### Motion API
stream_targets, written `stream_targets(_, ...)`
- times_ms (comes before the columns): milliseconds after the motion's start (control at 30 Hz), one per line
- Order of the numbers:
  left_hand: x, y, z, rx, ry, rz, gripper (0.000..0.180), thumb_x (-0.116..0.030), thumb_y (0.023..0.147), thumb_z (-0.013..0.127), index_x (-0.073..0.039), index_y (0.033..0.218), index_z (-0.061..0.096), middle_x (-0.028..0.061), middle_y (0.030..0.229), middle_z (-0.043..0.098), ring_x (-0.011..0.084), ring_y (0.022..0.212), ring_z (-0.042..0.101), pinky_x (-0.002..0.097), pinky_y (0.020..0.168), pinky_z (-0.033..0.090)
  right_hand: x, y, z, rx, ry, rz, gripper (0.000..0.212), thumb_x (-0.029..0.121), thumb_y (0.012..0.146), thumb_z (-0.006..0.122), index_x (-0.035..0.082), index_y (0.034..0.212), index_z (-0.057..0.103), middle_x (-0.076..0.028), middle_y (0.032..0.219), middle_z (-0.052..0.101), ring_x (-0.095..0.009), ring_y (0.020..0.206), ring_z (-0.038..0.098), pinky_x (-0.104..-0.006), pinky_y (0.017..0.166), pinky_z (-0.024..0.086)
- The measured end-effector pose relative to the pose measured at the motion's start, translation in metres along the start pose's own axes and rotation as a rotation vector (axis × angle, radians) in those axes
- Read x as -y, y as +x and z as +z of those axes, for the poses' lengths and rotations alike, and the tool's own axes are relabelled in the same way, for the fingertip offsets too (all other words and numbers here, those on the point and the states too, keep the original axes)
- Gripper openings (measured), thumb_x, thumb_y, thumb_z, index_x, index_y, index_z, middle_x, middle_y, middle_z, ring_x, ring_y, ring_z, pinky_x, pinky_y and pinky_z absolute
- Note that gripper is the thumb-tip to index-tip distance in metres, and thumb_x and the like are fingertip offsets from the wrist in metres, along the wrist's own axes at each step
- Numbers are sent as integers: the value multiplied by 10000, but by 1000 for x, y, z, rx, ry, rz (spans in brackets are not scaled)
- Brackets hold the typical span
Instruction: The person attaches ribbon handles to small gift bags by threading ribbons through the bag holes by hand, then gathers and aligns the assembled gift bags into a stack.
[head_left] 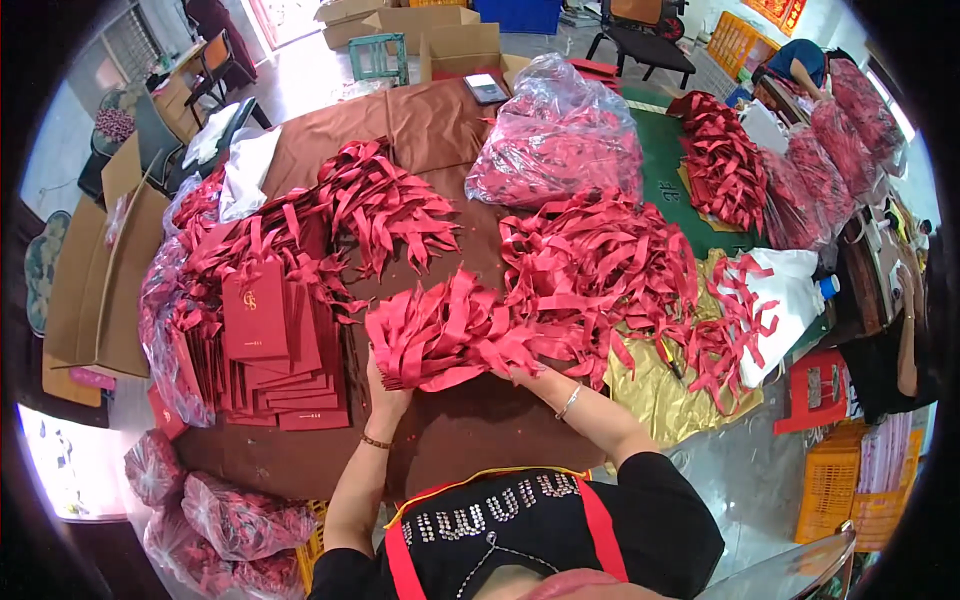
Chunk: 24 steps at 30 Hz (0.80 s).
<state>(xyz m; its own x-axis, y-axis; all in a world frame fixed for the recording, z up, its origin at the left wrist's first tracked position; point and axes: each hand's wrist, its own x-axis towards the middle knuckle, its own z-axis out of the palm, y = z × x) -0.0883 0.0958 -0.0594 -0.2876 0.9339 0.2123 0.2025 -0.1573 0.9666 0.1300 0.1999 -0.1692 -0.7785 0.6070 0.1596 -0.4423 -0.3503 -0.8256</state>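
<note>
Nearest the camera, a bundle of red ribbon-handled bags (pixel 440 335) is held over the brown cloth (pixel 440 130) that covers the table. The left hand (pixel 385 392) is wrapped around the bundle's lower left end from beneath, its fingers closed on the stack. The right hand (pixel 520 375) is pressed to the bundle's lower right edge; its fingers are partly hidden by the ribbons, so it seems to be gripping rather than only touching.

Just to the left, flat red paper bags (pixel 265 345) are stacked in overlapping rows, with a loose heap of ribbons (pixel 375 205) lying behind them. To the right of the bundle, a larger pile of red ribbons (pixel 600 265) is spread out, its edge touching a sheet of gold paper (pixel 660 390).

Farther back, a clear plastic sack (pixel 560 135) filled with red pieces is seen on the table, with cardboard boxes (pixel 440 35) on the floor beyond. At the far right, another person (pixel 800 62) is bent over more red piles.
</note>
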Motion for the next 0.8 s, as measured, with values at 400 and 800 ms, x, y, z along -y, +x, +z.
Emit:
stream_targets(400, -12, 6, 12, 9, 185, 84, 592, -180, 756, 744, -8, 1214, 413, 130, 1116, 575, 220, 1021, 573, 357, 863, 465, 58, 11, 48, -221, -334, -121, 447, 187, 918, 508, 63, 1329, 384, -91, 1245, 521, -225, 1117, 520, -364, 951, 439)
stream_targets(800, -63, 4, 9, -68, -259, 103, 587, -137, 646, 832, -25, 1077, 449, 87, 1037, 577, 165, 974, 565, 330, 851, 457, 117, 19, 104, -122, -562, -34, 546, 2, 671, 766, 42, 1170, 547, -61, 1111, 604, -181, 1024, 572, -328, 897, 468)
